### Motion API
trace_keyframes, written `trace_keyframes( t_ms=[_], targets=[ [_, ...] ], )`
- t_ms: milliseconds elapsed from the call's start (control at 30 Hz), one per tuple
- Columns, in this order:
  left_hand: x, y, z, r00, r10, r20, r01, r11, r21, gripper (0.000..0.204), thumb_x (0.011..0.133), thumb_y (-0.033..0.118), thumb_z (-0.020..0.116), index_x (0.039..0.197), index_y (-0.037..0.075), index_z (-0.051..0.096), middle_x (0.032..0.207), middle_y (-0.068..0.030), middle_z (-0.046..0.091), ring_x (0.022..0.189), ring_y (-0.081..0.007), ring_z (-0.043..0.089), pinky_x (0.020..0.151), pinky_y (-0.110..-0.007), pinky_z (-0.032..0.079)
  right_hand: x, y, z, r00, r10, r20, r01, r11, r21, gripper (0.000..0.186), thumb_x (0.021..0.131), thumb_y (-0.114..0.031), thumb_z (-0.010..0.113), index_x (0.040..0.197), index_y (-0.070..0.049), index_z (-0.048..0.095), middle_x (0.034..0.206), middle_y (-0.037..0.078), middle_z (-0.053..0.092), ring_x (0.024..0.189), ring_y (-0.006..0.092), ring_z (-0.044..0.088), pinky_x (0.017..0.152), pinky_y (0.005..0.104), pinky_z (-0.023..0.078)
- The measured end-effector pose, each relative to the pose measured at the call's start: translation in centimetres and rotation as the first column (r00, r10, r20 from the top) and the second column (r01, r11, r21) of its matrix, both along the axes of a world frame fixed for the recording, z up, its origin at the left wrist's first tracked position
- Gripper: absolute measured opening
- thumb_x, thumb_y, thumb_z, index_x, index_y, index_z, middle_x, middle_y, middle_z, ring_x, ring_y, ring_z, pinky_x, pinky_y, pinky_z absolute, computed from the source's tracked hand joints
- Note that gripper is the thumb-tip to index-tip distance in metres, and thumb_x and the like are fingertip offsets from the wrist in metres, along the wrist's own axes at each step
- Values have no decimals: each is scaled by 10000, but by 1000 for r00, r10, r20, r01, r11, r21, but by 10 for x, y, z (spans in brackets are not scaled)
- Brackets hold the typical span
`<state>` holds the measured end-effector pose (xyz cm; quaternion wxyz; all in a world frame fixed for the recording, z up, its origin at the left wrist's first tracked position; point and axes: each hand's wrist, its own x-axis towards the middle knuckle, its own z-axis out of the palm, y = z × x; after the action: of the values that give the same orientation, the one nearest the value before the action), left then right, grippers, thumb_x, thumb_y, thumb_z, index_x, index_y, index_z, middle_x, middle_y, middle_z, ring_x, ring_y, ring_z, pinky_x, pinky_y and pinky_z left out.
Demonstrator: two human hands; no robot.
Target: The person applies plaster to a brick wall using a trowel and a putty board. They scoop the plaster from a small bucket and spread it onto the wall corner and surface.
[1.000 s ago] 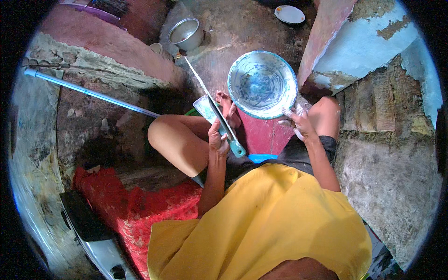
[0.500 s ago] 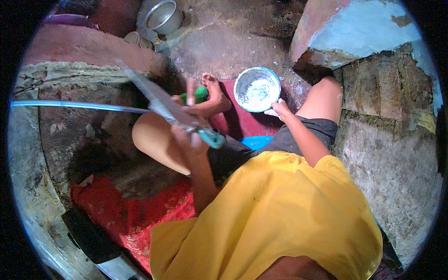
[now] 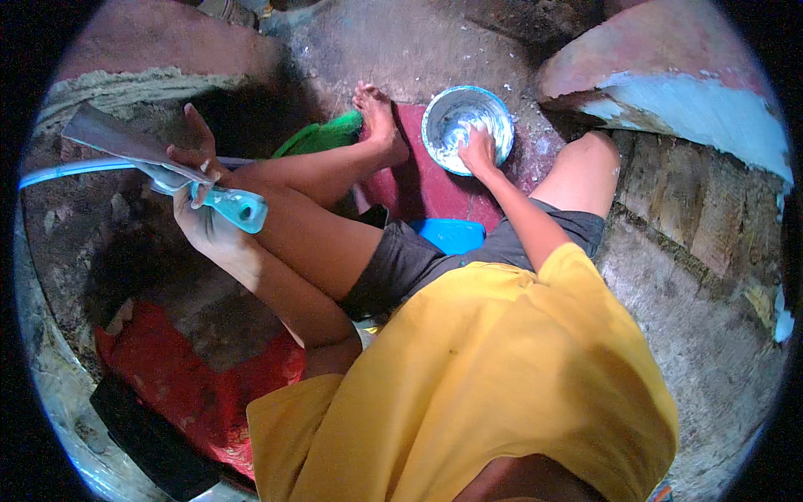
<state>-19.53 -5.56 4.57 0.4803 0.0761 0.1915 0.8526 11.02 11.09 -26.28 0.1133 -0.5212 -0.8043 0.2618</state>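
In my left hand (image 3: 213,226), out over the left, is a large knife (image 3: 125,146) with a broad grey blade and a teal handle that has a hole near its end. My fingers are around the place where blade and handle meet, with one finger raised. The blade points to the far left. My right hand (image 3: 477,152) reaches into a blue-rimmed bowl (image 3: 503,111) whose inside is smeared with white paste. Its whitened fingers are bunched at the bottom, and what they grip is hard to see. The bowl stands on a dark red surface (image 3: 410,188) between my legs.
Green netting (image 3: 322,135) lies beside my left foot. A blue plastic piece (image 3: 452,236) shows between my thighs. A pale blue hose (image 3: 71,171) runs in from the left behind the knife. A red sack (image 3: 167,368) and a black panel (image 3: 150,439) lie lower left. A painted block (image 3: 686,117) stands far right.
My left hand has swung left with the knife, away from my foot. My right hand has left the bowl's near rim and gone inside it.
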Motion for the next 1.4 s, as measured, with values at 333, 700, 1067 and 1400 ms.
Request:
trace_keyframes(
  t_ms=[333,700,1067,1400],
  targets=[
    [-6,0,-12,970,148,-192,-169,981,-99,330,806,30,464,1125,-28,400,980,-154,528,768,-181,536,674,-270,449,-31,22,-30,980,135,143,-140,990,28,364,696,-154,607,1045,-54,583,973,207,504,931,365,483,786,428,420],
    [-1,10,-10,983,140,-116,-150,985,-86,347,804,34,469,1134,-38,390,1036,-158,487,797,-188,536,657,-270,445,-37,16,-16,971,113,209,-129,990,64,325,705,-193,635,1013,-94,608,1004,119,498,964,310,467,818,434,397],
    [-1,16,-7,983,151,-109,-158,985,-64,365,801,38,475,1142,-48,380,1091,-162,445,826,-196,536,640,-271,442,-37,24,-23,983,55,176,-75,992,105,182,676,-204,660,812,-85,639,928,74,518,928,276,485,730,402,445],
    [-2,14,-8,983,160,-91,-166,984,-61,381,799,42,480,1150,-57,371,1142,-165,407,852,-202,535,624,-271,439,-39,28,-33,995,43,91,-55,989,134,116,654,-159,662,743,-92,632,906,72,523,895,272,499,702,384,456]
  ],
)
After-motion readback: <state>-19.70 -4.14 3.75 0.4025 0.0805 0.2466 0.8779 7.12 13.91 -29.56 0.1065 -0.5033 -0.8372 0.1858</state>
